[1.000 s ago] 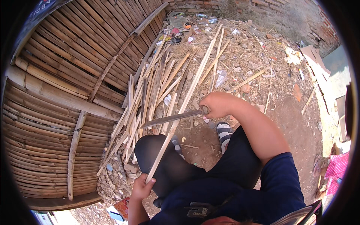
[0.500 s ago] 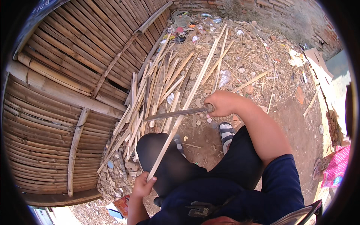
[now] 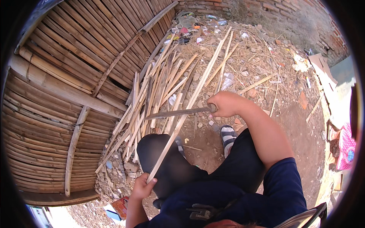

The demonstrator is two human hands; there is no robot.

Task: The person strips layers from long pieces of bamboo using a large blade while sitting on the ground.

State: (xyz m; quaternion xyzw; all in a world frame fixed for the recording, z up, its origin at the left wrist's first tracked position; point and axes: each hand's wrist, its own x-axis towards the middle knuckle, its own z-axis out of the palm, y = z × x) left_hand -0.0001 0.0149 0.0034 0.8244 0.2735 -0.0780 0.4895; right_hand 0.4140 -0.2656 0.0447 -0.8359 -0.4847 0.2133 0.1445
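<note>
A long pale strip of split bamboo or wood [image 3: 200, 84] slants from my left thigh up toward the far wall. My left hand [image 3: 142, 187] is closed round its near end, thumb along the top. Closed on a short handle, my right hand [image 3: 223, 105] holds a machete [image 3: 175, 113] whose dark, long blade points left. The blade lies across the strip, a little beyond my left knee, and appears to touch it. The handle is mostly hidden inside my right fist.
Many similar strips lie heaped [image 3: 150, 98] on the left, beside a slatted bamboo wall [image 3: 80, 45]. Rubble, straw and litter cover the ground [image 3: 254, 57] ahead, up to a brick wall [image 3: 281, 19]. My sandalled foot [image 3: 228, 138] rests on bare dirt. A pink patterned cloth [image 3: 345, 148] hangs at right.
Both hands keep their grips, and the blade stays across the strip with barely any shift. The whole view has moved slightly.
</note>
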